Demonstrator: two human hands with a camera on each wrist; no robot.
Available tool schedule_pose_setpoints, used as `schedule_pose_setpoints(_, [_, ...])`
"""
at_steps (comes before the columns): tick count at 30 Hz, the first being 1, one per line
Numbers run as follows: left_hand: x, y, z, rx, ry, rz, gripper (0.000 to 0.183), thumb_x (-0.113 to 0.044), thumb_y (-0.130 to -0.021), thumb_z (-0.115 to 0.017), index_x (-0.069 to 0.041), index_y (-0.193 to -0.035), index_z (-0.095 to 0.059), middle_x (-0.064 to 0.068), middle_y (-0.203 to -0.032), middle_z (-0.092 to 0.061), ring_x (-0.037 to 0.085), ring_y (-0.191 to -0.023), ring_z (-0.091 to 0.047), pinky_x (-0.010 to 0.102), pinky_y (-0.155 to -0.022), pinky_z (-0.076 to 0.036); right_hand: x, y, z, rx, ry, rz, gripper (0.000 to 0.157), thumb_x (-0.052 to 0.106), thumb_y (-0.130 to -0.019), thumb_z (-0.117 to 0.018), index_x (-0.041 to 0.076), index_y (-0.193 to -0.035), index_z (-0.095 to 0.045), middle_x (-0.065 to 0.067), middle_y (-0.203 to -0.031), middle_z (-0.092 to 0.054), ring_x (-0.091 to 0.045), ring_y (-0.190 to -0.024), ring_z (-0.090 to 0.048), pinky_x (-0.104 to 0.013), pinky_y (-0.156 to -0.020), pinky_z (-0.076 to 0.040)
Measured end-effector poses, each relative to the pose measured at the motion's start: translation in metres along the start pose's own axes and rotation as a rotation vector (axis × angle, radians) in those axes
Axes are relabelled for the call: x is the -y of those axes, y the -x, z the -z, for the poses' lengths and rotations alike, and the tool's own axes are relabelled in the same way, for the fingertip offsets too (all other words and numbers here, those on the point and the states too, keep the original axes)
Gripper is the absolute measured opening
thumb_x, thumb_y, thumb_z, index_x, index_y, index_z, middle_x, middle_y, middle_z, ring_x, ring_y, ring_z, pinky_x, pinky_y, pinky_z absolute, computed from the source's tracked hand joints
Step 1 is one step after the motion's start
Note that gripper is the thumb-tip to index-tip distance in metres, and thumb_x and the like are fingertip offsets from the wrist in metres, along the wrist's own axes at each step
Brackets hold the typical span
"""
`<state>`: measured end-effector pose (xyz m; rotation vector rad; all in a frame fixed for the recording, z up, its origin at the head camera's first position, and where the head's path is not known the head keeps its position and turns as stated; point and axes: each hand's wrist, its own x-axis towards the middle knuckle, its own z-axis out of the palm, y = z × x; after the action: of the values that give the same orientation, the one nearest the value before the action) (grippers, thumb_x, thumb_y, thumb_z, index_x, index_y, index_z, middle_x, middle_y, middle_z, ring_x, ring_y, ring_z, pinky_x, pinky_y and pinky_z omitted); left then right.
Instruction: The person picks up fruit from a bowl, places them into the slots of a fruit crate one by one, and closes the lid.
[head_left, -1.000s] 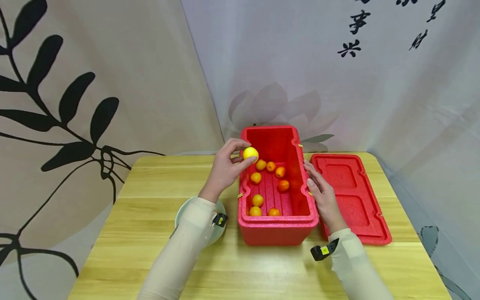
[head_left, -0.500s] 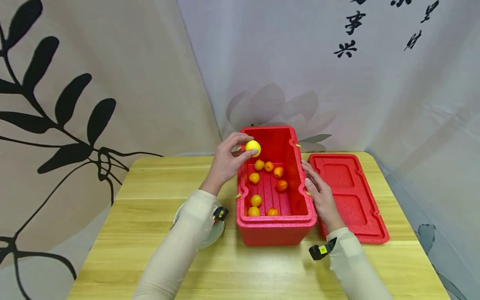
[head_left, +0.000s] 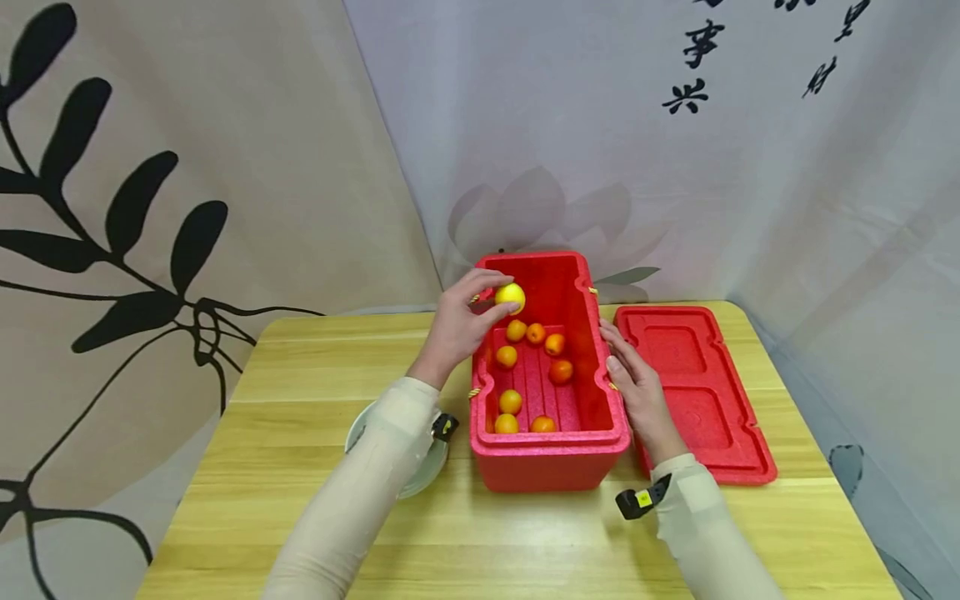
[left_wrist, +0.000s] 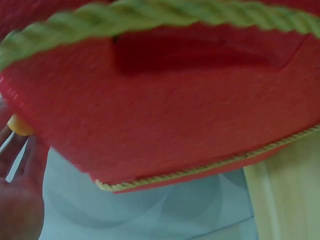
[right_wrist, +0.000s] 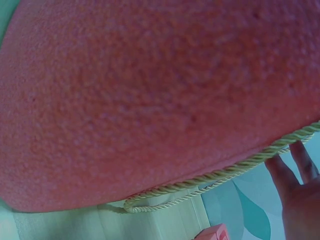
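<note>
My left hand [head_left: 459, 321] pinches a yellow round fruit [head_left: 511, 297] between thumb and fingers, over the far left part of a red foam box [head_left: 551, 460]. In the left wrist view the box's side wall fills most of the picture, and the fruit [left_wrist: 20, 125] shows in part at the left. Several orange and yellow round fruits [head_left: 561, 372] lie on the box's ribbed floor. My right hand [head_left: 641, 392] rests against the box's right side, thumb near the rim. The right wrist view shows its extended fingers [right_wrist: 282, 172] beside the twisted gold rope [right_wrist: 250, 162].
A red lid [head_left: 701, 392] lies flat on the wooden table [head_left: 300, 467], right of the box. A pale bowl [head_left: 431, 471] stands to the left, partly hidden under my left forearm. Printed cloth [head_left: 300, 150] hangs behind the table.
My left hand, still holding the yellow fruit, has shifted slightly right and farther over the box. My right hand stays at the box's right side. The head view has moved a little.
</note>
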<state>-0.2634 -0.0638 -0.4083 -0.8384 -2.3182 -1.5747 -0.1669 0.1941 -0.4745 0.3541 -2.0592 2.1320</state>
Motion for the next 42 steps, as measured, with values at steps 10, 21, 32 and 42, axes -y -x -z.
schedule_pose_setpoints(10, [0.002, 0.004, 0.0, -0.019, -0.032, 0.028, 0.036, -0.014, -0.087, -0.076, -0.007, -0.121, -0.068, -0.002, -0.118, -0.063, 0.013, -0.106, -0.058, 0.034, -0.085, -0.056, -0.001, -0.001, 0.0, 0.001, 0.015, 0.009, 0.046, 0.005, -0.103, -0.047, -0.001, -0.148, -0.04, -0.015, -0.156, -0.031, -0.02, -0.139, -0.034, -0.024, -0.099, -0.044])
schedule_pose_setpoints(21, [0.002, -0.005, -0.01, 0.004, -0.037, 0.041, 0.034, -0.014, -0.087, -0.076, -0.006, -0.12, -0.068, 0.0, -0.116, -0.06, 0.013, -0.104, -0.057, 0.026, -0.082, -0.056, 0.0, 0.003, 0.001, -0.008, 0.037, -0.007, 0.046, 0.005, -0.103, -0.046, -0.001, -0.148, -0.039, -0.01, -0.156, -0.032, -0.02, -0.14, -0.032, -0.024, -0.099, -0.045])
schedule_pose_setpoints(32, [0.002, -0.012, -0.015, -0.004, -0.144, -0.003, 0.04, -0.008, -0.089, -0.073, -0.001, -0.127, -0.063, 0.007, -0.128, -0.054, 0.017, -0.113, -0.054, 0.03, -0.089, -0.054, 0.001, 0.001, 0.0, -0.002, 0.03, -0.032, 0.047, 0.009, -0.103, -0.047, 0.002, -0.149, -0.039, -0.008, -0.157, -0.032, -0.021, -0.141, -0.031, -0.024, -0.099, -0.044])
schedule_pose_setpoints(42, [0.009, -0.004, -0.015, -0.012, -0.099, 0.012, 0.043, -0.002, -0.092, -0.067, 0.001, -0.134, -0.057, 0.01, -0.134, -0.049, 0.021, -0.121, -0.052, 0.038, -0.099, -0.048, 0.001, 0.001, 0.0, -0.007, 0.041, -0.026, 0.046, 0.009, -0.103, -0.047, 0.002, -0.148, -0.04, -0.008, -0.157, -0.032, -0.021, -0.141, -0.031, -0.024, -0.1, -0.044])
